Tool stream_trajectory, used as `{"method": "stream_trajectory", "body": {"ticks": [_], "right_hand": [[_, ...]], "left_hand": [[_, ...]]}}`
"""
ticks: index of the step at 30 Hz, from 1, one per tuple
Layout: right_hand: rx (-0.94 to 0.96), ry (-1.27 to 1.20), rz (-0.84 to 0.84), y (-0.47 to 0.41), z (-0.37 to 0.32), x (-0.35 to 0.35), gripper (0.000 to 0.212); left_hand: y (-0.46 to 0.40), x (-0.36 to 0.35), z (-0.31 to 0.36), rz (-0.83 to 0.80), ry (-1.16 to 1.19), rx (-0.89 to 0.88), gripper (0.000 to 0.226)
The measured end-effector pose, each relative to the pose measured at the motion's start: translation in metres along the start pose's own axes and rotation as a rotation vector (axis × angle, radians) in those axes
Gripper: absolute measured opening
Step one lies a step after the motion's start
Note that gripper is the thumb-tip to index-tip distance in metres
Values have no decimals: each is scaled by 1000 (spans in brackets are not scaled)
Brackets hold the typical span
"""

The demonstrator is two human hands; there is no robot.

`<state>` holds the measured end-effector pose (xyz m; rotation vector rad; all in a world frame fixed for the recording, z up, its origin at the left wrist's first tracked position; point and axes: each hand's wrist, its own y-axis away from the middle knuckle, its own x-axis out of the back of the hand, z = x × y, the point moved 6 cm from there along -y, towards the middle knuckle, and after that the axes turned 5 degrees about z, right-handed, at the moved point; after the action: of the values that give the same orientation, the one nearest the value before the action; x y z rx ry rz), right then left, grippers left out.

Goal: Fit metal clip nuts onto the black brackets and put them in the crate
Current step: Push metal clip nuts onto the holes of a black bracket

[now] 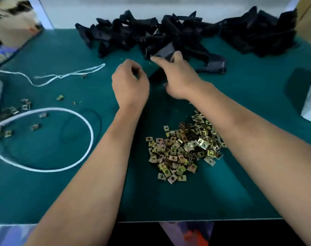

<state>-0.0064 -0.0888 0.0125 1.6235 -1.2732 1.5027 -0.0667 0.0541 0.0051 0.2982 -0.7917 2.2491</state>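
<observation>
Your right hand (176, 77) reaches far across the table, fingers stretched out and touching the near edge of the tangled heap of black angled brackets (177, 32); I cannot tell whether it has closed on one yet. Your left hand (130, 84) hovers just beside it with fingers curled together, and whether a clip nut sits inside them is hidden.

The risk, as I judge it, is the tangle: pull one bracket and its neighbours may drag along and slide towards you. Your right forearm also passes right over the pile of small square brass-coloured metal clip nuts (183, 148) at the near centre (a careless sweep back would scatter them).

The crate is not clearly in view, so I cannot say where finished pieces go.

The surface is a dark green table mat (240, 174), its near edge visible. A few stray clip nuts (25, 103) lie at the left, near a thick white looped cord (62, 167) and a thinner white string (62, 75). A pale wall stands behind the heap.
</observation>
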Motion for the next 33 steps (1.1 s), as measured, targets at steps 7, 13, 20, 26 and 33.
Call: {"method": "stream_trajectory", "body": {"ticks": [7, 13, 20, 26, 33], "right_hand": [[-25, -242, 245, -23, 15, 12, 27], [-35, -1184, 494, 26, 17, 30, 19], [174, -823, 155, 61, 12, 20, 61], [-37, -257, 65, 71, 63, 18, 20], [-84, -334, 78, 81, 75, 14, 16]], "left_hand": [[-6, -15, -20, -57, 238, 282, 17], [6, -44, -4, -488, 1093, 813, 65], [9, -29, 19, -406, 1377, 789, 24], [-10, 13, 14, 8, 746, 225, 23], [5, 4, 32, -236, -268, -411, 76]]}}
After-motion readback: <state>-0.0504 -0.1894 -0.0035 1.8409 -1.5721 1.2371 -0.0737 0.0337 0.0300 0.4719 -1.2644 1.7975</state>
